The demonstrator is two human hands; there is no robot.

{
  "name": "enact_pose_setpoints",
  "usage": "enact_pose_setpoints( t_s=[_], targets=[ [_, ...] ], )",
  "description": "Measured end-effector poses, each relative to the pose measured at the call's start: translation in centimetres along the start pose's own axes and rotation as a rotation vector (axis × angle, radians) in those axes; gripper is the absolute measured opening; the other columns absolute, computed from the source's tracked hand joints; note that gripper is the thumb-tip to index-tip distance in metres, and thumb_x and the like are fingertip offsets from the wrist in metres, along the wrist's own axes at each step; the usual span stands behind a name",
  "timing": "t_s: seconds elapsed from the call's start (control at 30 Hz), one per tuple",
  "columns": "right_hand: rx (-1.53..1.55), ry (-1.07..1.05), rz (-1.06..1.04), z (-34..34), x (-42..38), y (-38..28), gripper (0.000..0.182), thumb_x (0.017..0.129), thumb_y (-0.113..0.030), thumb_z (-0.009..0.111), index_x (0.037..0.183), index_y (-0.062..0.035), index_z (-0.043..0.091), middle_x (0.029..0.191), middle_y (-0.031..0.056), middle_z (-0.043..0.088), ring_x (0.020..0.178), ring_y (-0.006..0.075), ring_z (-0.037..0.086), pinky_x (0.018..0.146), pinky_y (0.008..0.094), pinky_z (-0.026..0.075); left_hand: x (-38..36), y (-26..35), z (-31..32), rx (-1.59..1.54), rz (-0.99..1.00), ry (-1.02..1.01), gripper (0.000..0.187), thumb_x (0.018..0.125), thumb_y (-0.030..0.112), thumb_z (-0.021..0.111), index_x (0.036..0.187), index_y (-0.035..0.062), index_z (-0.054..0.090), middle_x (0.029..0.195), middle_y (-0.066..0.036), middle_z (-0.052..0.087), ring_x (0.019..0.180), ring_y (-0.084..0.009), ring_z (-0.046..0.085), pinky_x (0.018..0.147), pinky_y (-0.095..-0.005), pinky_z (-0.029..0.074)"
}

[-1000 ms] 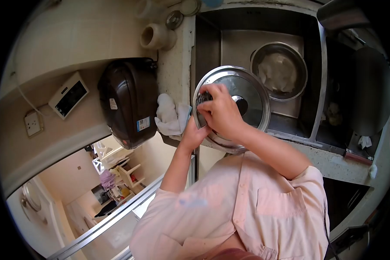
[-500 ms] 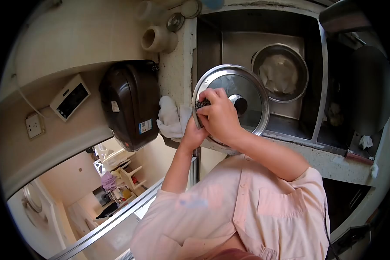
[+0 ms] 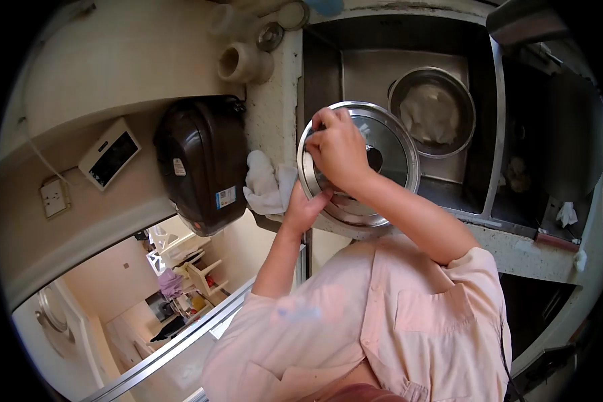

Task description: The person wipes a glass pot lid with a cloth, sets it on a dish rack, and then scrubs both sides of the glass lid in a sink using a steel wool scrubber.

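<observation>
A glass pot lid (image 3: pixel 396 151) with a wide steel rim and a dark knob is held over the near left edge of the sink. My left hand (image 3: pixel 306 206) grips the lid's near left rim, thumb on top and fingers underneath. Over the lid's left part, my right hand (image 3: pixel 340 149) is closed, its curled fingertips at the upper left rim. Whatever lies between those fingertips is hidden. Beyond the lid, a metal pot (image 3: pixel 474 119) stands in the sink basin with pale, soft-looking contents in it.
The steel sink (image 3: pixel 405 60) has a divider and a darker basin on its right. A white cloth (image 3: pixel 261 184) lies on the counter edge, beside a dark brown appliance (image 3: pixel 204 161). Jars (image 3: pixel 244 62) stand at the back left. A faucet (image 3: pixel 526 25) is at upper right.
My right hand has moved slightly up along the lid's rim, away from my left hand. The dark, rough scrubber that showed under its fingers is now out of sight.
</observation>
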State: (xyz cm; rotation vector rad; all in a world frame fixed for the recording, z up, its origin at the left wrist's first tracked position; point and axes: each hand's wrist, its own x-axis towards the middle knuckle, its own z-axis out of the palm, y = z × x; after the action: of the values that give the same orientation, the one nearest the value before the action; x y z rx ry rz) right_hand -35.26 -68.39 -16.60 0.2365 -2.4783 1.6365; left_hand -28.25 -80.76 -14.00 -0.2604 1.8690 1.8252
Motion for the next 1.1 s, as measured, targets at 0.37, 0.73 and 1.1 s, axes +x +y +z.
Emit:
enact_pose_setpoints(
  t_s=[0.37,0.73,1.1],
  targets=[
    [-0.036,-0.081,-0.123,-0.2,-2.7,-1.3,0.002,0.060,-0.007,0.065,0.061,-0.0079,0.067,0.085,0.0026,0.056,0.085,0.0237,0.052,0.066,0.0346,0.046,0.1,-1.5,-0.7,0.274,0.185,0.040,0.041,0.082,0.008,0.060,0.119,0.0014,0.045,0.111,-0.005,0.055,0.104,-0.0145,0.051,0.089,-0.0303,0.041],
    [0.005,-0.003,-0.177,-1.0,-1.5,-0.9,0.003,0.061,-0.007,0.062,0.059,-0.0052,0.062,0.086,0.0051,0.057,0.086,0.0256,0.052,0.069,0.0355,0.047,-0.1,-0.6,0.0,0.236,0.205,0.053,0.037,0.082,0.004,0.056,0.117,-0.0004,0.047,0.098,-0.006,0.060,0.088,-0.0162,0.060,0.078,-0.0301,0.048],
    [0.060,0.021,0.018,0.2,-0.2,1.1,0.001,0.064,-0.009,0.066,0.063,-0.0087,0.067,0.089,0.0025,0.057,0.090,0.0249,0.051,0.070,0.0352,0.047,0.6,-1.2,-0.6,0.293,0.159,-0.017,0.043,0.085,0.002,0.046,0.123,-0.0017,0.026,0.098,-0.022,0.061,0.082,-0.0241,0.064,0.074,-0.0319,0.050]
  ],
)
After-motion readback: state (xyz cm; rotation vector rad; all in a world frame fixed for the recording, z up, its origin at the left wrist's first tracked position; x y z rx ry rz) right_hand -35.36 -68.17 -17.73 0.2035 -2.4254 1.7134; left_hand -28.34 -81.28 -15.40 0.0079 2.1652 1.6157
